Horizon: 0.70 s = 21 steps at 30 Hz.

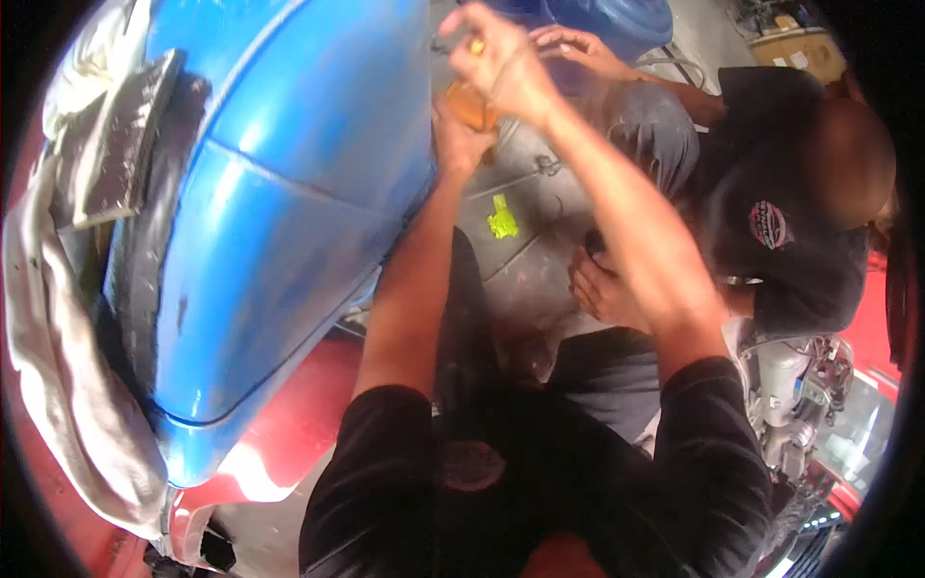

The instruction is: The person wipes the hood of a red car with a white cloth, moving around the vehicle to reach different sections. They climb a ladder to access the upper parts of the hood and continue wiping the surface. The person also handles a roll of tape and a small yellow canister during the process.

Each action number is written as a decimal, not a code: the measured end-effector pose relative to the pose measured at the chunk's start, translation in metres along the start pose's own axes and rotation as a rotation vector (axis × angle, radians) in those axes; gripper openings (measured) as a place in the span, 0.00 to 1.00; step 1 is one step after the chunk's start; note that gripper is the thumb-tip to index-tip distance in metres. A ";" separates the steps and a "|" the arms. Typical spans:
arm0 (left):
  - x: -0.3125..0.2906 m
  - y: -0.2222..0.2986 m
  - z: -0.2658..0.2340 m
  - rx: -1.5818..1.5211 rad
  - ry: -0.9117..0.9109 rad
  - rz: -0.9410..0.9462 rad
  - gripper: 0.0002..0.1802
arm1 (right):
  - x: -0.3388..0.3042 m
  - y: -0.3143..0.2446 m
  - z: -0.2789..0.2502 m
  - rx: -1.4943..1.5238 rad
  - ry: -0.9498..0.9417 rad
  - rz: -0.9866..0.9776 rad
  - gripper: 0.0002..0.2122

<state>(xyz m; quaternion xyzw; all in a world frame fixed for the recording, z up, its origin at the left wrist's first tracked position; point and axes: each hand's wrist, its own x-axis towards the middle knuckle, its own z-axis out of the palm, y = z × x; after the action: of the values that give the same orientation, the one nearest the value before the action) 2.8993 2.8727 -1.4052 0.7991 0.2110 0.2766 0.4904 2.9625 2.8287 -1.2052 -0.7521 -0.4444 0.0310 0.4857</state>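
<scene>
My left hand [461,142] reaches up past the blue car panel [289,183], its fingers closed around an orange rounded piece [470,106]. Just above it, my right hand [503,69] is closed, with a small dark and yellow object [476,45] at its fingers; motion blur hides its kind. A bright yellow-green plastic piece [502,219] lies on the grey floor below my hands. Beside my right forearm, a co-worker's hand [583,50] stretches toward my right hand, and that person's other hand [599,286] is lower down, around something dark.
The co-worker [780,193] sits close at the right. At the left, a dark board [130,140] and pale cloth [72,366] rest against the blue panel. A blue container [626,21] stands at the far side, a cardboard box [800,56] beyond. Metal machinery [785,380] is at lower right.
</scene>
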 end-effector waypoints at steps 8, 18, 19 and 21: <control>-0.005 0.016 0.004 0.000 -0.008 -0.107 0.58 | -0.035 -0.006 -0.013 0.134 0.031 0.239 0.10; -0.028 0.036 0.020 0.071 -0.069 -0.061 0.56 | -0.058 0.021 -0.064 0.460 0.033 0.293 0.07; -0.022 0.036 0.022 0.051 -0.036 -0.065 0.56 | -0.047 0.018 -0.064 0.507 0.027 0.283 0.07; -0.030 0.021 0.022 0.035 -0.044 -0.062 0.56 | -0.058 0.016 -0.055 0.334 -0.093 0.206 0.07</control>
<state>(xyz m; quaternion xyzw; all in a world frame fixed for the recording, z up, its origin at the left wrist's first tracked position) 2.8924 2.8308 -1.4012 0.8066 0.2295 0.2397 0.4892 2.9643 2.7478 -1.2110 -0.7005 -0.3757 0.1885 0.5767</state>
